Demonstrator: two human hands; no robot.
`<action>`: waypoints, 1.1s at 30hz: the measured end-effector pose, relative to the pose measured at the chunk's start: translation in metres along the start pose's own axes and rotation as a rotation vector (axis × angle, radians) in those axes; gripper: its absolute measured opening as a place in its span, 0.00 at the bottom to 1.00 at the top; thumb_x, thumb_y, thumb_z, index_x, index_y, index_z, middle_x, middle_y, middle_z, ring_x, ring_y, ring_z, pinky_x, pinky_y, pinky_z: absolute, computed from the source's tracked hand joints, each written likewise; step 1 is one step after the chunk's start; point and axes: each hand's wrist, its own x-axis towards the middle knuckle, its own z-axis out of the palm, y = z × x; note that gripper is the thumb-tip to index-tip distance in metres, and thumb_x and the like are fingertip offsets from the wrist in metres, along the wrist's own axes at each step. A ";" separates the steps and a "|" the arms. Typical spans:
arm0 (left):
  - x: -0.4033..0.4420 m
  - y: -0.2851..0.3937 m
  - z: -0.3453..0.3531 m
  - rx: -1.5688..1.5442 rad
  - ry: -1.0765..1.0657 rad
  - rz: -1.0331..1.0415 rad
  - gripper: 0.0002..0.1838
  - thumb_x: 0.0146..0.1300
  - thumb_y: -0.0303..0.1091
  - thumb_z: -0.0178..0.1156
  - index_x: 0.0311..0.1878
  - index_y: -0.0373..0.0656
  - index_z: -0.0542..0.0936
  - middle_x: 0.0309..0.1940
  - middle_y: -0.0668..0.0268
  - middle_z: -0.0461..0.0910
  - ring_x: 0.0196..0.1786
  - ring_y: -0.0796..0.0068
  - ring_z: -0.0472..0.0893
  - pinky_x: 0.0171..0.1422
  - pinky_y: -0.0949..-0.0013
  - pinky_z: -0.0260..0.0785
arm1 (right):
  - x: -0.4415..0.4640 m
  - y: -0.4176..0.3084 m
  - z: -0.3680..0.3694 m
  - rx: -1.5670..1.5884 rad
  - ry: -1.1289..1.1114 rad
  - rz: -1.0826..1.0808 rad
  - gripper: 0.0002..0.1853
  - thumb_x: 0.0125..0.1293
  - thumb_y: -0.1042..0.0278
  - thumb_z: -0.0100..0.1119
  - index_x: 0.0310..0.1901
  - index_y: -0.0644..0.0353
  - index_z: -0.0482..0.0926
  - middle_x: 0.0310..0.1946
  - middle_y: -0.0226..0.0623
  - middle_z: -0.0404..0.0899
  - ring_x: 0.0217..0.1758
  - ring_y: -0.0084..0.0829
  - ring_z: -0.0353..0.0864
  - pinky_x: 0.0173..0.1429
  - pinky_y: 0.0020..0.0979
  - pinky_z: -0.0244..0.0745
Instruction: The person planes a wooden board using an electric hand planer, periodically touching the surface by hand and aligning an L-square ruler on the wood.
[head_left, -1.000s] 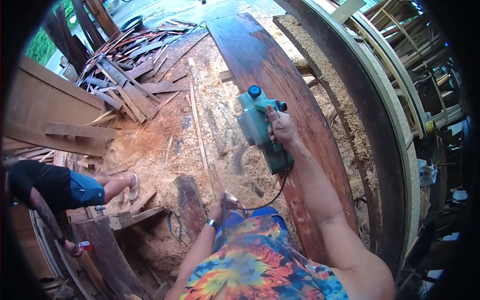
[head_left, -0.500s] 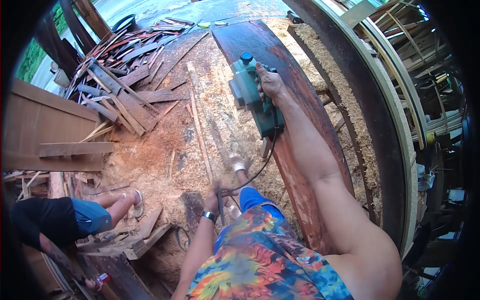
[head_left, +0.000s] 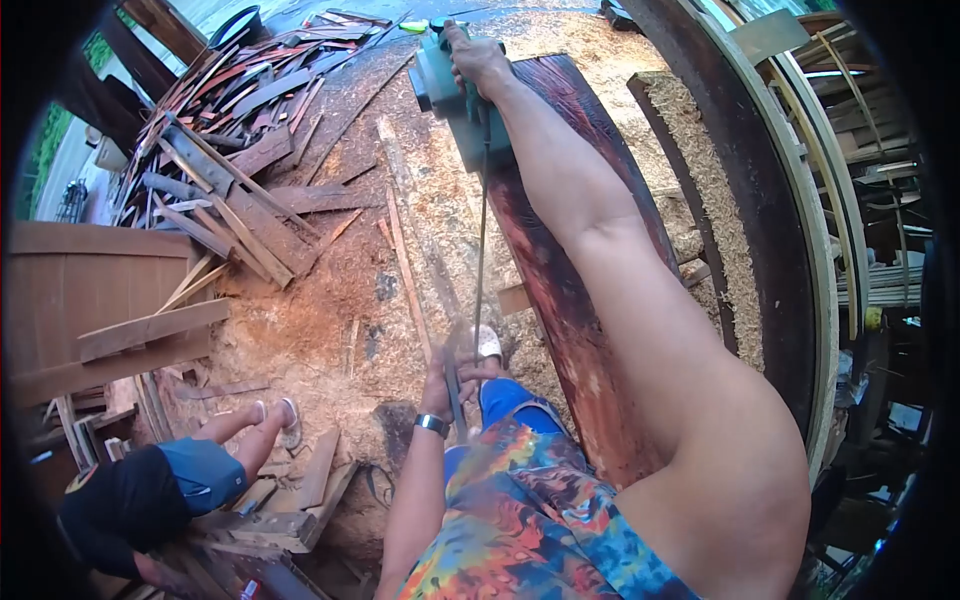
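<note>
A green power planer [head_left: 450,100] is at the far end of the dark reddish plank [head_left: 590,330], held by my right hand [head_left: 478,62], whose fingers wrap round its handle. The tool overhangs the plank's left edge. From its rear a black cord [head_left: 482,240] runs down towards my left hand [head_left: 445,385]. That hand, with a metal watch on its wrist, is low in the middle by my leg, closed round a dark strip [head_left: 454,392]. The cord passes beside its fingers.
Wood scraps [head_left: 270,90] are piled at the upper left. Another person [head_left: 140,500] bends over boards at the lower left. A long dark beam [head_left: 745,200] and a shavings-covered board [head_left: 700,190] stand to the right. Shavings cover the floor.
My right hand has pushed the planer forward along the plank to its far end. The cord has stretched out straighter. My left hand stays low. The other person's body has shifted lower in view.
</note>
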 end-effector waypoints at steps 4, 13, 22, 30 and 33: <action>0.008 0.015 0.005 -0.007 0.088 -0.012 0.51 0.63 0.84 0.40 0.56 0.38 0.75 0.44 0.34 0.84 0.11 0.75 0.68 0.24 0.69 0.74 | 0.048 -0.001 0.016 0.069 -0.034 -0.051 0.35 0.69 0.28 0.56 0.33 0.62 0.76 0.21 0.33 0.75 0.18 0.25 0.73 0.23 0.33 0.73; -0.051 -0.022 -0.057 0.014 0.321 -0.099 0.47 0.64 0.83 0.41 0.51 0.40 0.74 0.47 0.38 0.85 0.10 0.80 0.64 0.17 0.74 0.65 | -0.103 0.022 -0.039 0.037 -0.121 0.087 0.34 0.71 0.29 0.55 0.35 0.62 0.76 0.20 0.32 0.73 0.17 0.24 0.72 0.23 0.31 0.72; -0.117 -0.104 -0.142 0.037 0.306 -0.242 0.47 0.64 0.83 0.42 0.38 0.41 0.82 0.35 0.55 0.88 0.12 0.79 0.66 0.18 0.72 0.64 | -0.488 0.096 -0.163 0.062 -0.031 0.317 0.34 0.75 0.31 0.48 0.41 0.63 0.76 0.18 0.29 0.71 0.16 0.19 0.69 0.20 0.25 0.63; -0.109 -0.115 -0.115 0.135 0.155 -0.279 0.46 0.66 0.80 0.42 0.43 0.37 0.81 0.36 0.54 0.88 0.16 0.76 0.74 0.17 0.73 0.66 | -0.660 0.133 -0.212 0.028 -0.001 0.361 0.42 0.68 0.22 0.50 0.45 0.67 0.77 0.20 0.31 0.74 0.19 0.21 0.72 0.24 0.24 0.67; -0.100 -0.104 -0.092 0.146 0.187 -0.277 0.48 0.66 0.81 0.41 0.44 0.37 0.82 0.40 0.50 0.88 0.17 0.74 0.77 0.17 0.74 0.68 | -0.627 0.125 -0.202 0.032 -0.015 0.350 0.44 0.67 0.20 0.48 0.45 0.67 0.77 0.21 0.31 0.74 0.19 0.21 0.72 0.24 0.23 0.67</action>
